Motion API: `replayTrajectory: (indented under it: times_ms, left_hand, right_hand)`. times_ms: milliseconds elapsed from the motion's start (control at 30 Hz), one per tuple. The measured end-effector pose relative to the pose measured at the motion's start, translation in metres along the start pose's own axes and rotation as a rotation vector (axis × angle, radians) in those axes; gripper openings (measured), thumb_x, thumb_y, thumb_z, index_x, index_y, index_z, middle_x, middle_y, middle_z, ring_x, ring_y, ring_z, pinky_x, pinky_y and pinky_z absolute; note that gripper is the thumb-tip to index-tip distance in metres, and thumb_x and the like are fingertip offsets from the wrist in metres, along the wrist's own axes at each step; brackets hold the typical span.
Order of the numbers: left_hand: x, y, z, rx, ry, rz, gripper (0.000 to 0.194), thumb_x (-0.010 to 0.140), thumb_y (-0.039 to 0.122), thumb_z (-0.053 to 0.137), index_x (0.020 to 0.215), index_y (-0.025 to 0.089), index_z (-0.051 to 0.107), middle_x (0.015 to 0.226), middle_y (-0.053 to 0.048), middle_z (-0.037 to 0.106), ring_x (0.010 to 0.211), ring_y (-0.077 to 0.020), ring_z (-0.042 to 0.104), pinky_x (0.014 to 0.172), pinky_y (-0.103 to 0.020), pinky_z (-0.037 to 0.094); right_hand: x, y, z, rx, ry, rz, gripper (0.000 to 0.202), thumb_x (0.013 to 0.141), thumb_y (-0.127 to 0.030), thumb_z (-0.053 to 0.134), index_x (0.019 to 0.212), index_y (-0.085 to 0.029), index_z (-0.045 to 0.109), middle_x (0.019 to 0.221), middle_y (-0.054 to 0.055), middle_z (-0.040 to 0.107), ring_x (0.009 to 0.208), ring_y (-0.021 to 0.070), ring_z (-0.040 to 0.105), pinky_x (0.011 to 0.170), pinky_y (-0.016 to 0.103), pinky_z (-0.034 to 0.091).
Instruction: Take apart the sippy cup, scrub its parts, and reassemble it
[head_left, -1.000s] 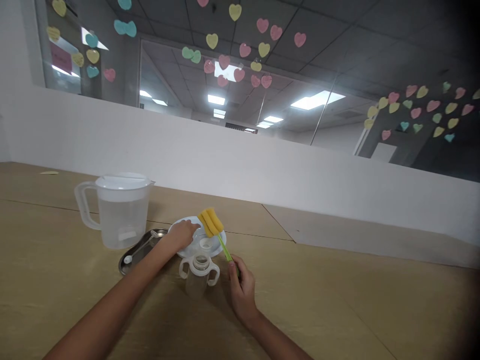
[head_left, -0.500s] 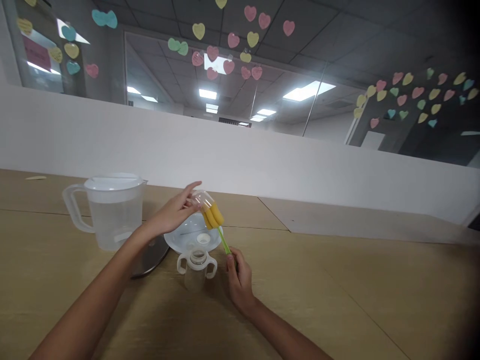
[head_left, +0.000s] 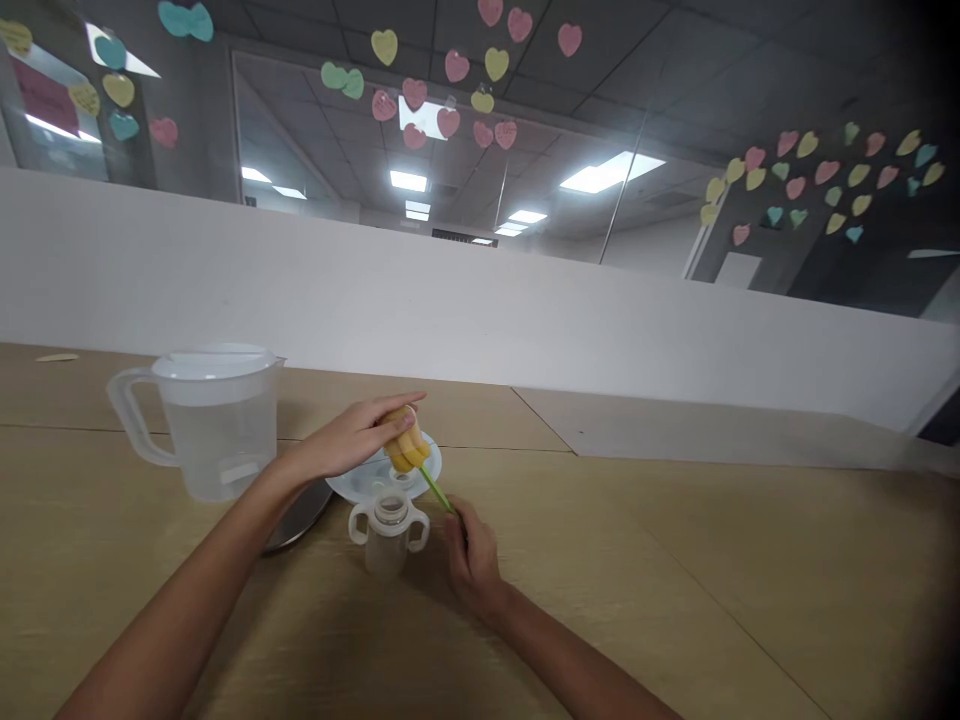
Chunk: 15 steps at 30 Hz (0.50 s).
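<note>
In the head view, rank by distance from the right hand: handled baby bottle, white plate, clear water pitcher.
From the right hand:
1. Clear baby bottle with two white handles, just left.
2. Round white plate, behind the bottle.
3. Clear plastic water pitcher with white lid, far left.

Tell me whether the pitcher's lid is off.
No, the white lid sits on top of the pitcher, which stands left of the left hand.

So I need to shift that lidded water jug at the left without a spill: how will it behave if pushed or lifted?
The clear jug looks more than half full of water, so it is probably heavy for its size. Its wide base suggests it would slide on the table rather than tip. The water may slosh under a quick push, though the lid should limit spills. Lifting by the side handle may tilt it.
</note>
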<state>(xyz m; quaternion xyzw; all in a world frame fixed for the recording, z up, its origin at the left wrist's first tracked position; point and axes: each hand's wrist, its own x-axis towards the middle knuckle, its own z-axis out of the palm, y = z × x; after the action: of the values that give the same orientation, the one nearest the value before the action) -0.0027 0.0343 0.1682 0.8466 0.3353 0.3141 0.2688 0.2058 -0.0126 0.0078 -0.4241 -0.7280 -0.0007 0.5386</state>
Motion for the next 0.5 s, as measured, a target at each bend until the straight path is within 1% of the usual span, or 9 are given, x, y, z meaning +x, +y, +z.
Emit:
replayTrajectory:
  times_ms: [100, 167, 233, 300, 367, 433, 467, 500]
  left_hand:
    - [-0.003, 0.004, -0.002, -0.027, -0.087, 0.018, 0.058, 0.086, 0.051, 0.043, 0.139, 0.026, 0.035, 0.142, -0.001, 0.041, 0.125, -0.0207, 0.043, 0.101, -0.028, 0.038]
    - [-0.004, 0.005, -0.004, -0.079, -0.149, 0.004, 0.062, 0.085, 0.047, 0.047, 0.141, 0.026, 0.031, 0.137, -0.003, 0.047, 0.119, -0.0209, 0.048, 0.096, -0.029, 0.041]
    - [-0.005, 0.004, -0.005, -0.113, -0.168, 0.006, 0.064, 0.083, 0.046, 0.050, 0.141, 0.026, 0.031, 0.128, -0.004, 0.054, 0.111, -0.0206, 0.054, 0.092, -0.029, 0.044]
    - [-0.003, 0.003, -0.004, -0.079, -0.119, 0.022, 0.063, 0.081, 0.047, 0.053, 0.138, 0.026, 0.037, 0.122, -0.003, 0.058, 0.104, -0.0198, 0.056, 0.088, -0.029, 0.044]
    - [0.000, 0.002, -0.002, 0.064, -0.011, 0.004, 0.058, 0.078, 0.052, 0.054, 0.130, 0.025, 0.049, 0.114, -0.003, 0.063, 0.095, -0.0195, 0.059, 0.081, -0.027, 0.045]
    - [0.003, 0.002, 0.002, 0.294, 0.110, -0.063, 0.052, 0.078, 0.060, 0.048, 0.108, 0.021, 0.064, 0.093, -0.004, 0.068, 0.080, -0.0196, 0.060, 0.070, -0.027, 0.043]
    - [0.005, 0.003, 0.003, 0.402, 0.156, -0.106, 0.055, 0.079, 0.065, 0.043, 0.093, 0.018, 0.069, 0.080, -0.005, 0.067, 0.072, -0.0192, 0.059, 0.064, -0.027, 0.041]
    - [0.006, 0.004, 0.004, 0.485, 0.190, -0.149, 0.060, 0.080, 0.068, 0.036, 0.080, 0.017, 0.069, 0.068, -0.005, 0.065, 0.065, -0.0187, 0.058, 0.060, -0.027, 0.038]
  right_hand:
    - [0.001, -0.003, 0.000, 0.060, 0.059, 0.095, 0.030, 0.096, -0.032, 0.032, 0.096, -0.015, 0.057, 0.073, 0.003, 0.059, 0.061, 0.0131, 0.053, 0.058, 0.023, 0.043]
    - [0.001, -0.004, 0.001, 0.102, 0.071, 0.120, 0.030, 0.096, -0.033, 0.033, 0.095, -0.016, 0.057, 0.069, 0.001, 0.056, 0.059, 0.0126, 0.050, 0.057, 0.022, 0.042]
    - [0.001, -0.004, 0.001, 0.122, 0.084, 0.124, 0.030, 0.095, -0.034, 0.033, 0.094, -0.016, 0.057, 0.068, 0.001, 0.054, 0.059, 0.0123, 0.049, 0.056, 0.022, 0.041]
    - [0.001, -0.003, 0.001, 0.122, 0.093, 0.124, 0.029, 0.095, -0.034, 0.033, 0.095, -0.016, 0.056, 0.069, 0.001, 0.054, 0.059, 0.0122, 0.049, 0.056, 0.021, 0.041]
    - [0.001, -0.002, 0.001, 0.113, 0.084, 0.125, 0.029, 0.095, -0.033, 0.033, 0.097, -0.016, 0.057, 0.069, 0.001, 0.055, 0.058, 0.0123, 0.049, 0.055, 0.022, 0.041]
    - [0.000, -0.002, 0.001, 0.104, 0.063, 0.119, 0.029, 0.095, -0.032, 0.033, 0.098, -0.016, 0.057, 0.070, 0.001, 0.056, 0.059, 0.0126, 0.050, 0.056, 0.022, 0.040]
    - [0.000, -0.003, 0.002, 0.103, 0.053, 0.114, 0.030, 0.095, -0.032, 0.033, 0.098, -0.016, 0.057, 0.071, 0.001, 0.057, 0.060, 0.0128, 0.051, 0.057, 0.022, 0.041]
    - [0.000, -0.004, 0.002, 0.105, 0.045, 0.112, 0.030, 0.095, -0.032, 0.033, 0.098, -0.016, 0.057, 0.071, 0.002, 0.057, 0.061, 0.0130, 0.051, 0.057, 0.022, 0.040]
